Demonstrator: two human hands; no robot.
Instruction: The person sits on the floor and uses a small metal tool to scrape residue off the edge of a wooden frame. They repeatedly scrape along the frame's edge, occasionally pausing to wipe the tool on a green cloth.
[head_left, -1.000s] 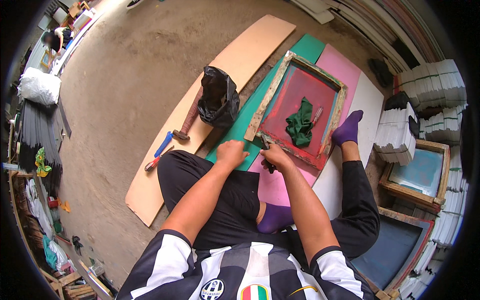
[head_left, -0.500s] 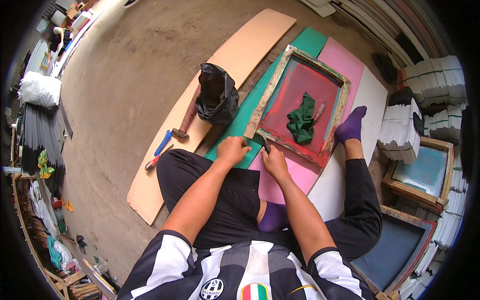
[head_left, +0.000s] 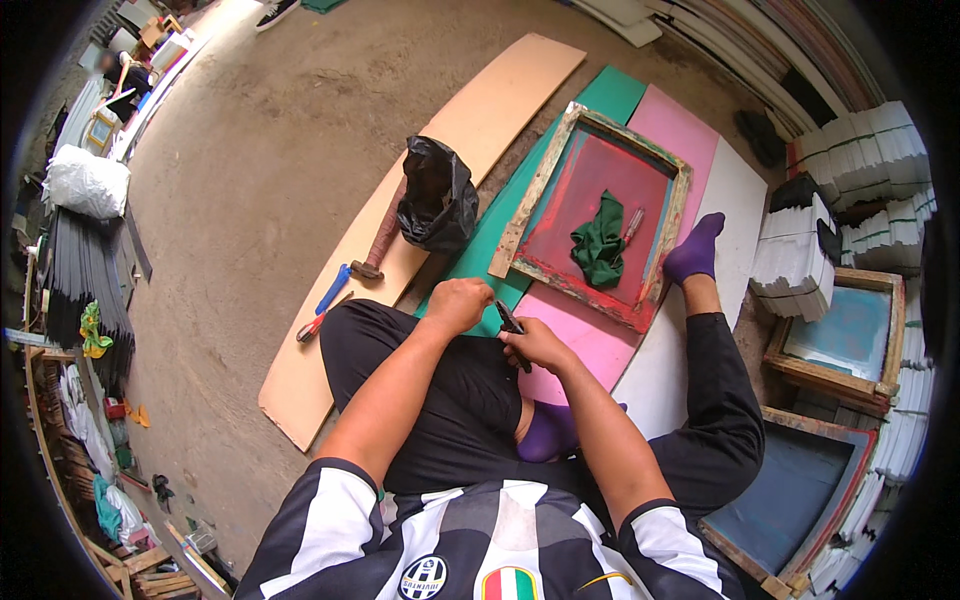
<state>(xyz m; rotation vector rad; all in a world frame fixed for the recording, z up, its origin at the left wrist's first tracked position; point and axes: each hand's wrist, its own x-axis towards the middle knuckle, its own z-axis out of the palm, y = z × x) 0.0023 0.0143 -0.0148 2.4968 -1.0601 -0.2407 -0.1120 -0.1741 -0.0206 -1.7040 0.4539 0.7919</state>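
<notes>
My right hand [head_left: 541, 346] is wrapped round a dark pair of pliers [head_left: 510, 320], whose tip points up toward my left fingertips. Close beside it, my left hand [head_left: 459, 304] is closed in a pinch; what it holds, if anything, is too small to make out. Just beyond my hands lies a wooden frame [head_left: 574, 283] with red mesh. On the mesh rest a crumpled green cloth [head_left: 598, 242] and a tool with a clear reddish handle [head_left: 633, 226]. Left of my hands are a hammer [head_left: 381, 243], a blue-handled tool [head_left: 333, 290] and a red-handled tool [head_left: 313, 326].
An open black plastic bag [head_left: 437, 195] stands on a peach board [head_left: 482, 90]. Green [head_left: 612, 93], pink [head_left: 662, 122] and white [head_left: 738, 192] boards lie side by side under the frame. Stacked white bundles [head_left: 797, 255] and more frames [head_left: 882, 335] line the right side.
My right hand has turned and drawn slightly nearer to me, showing more of the pliers. My left hand has shifted slightly. The head view has tilted a little.
</notes>
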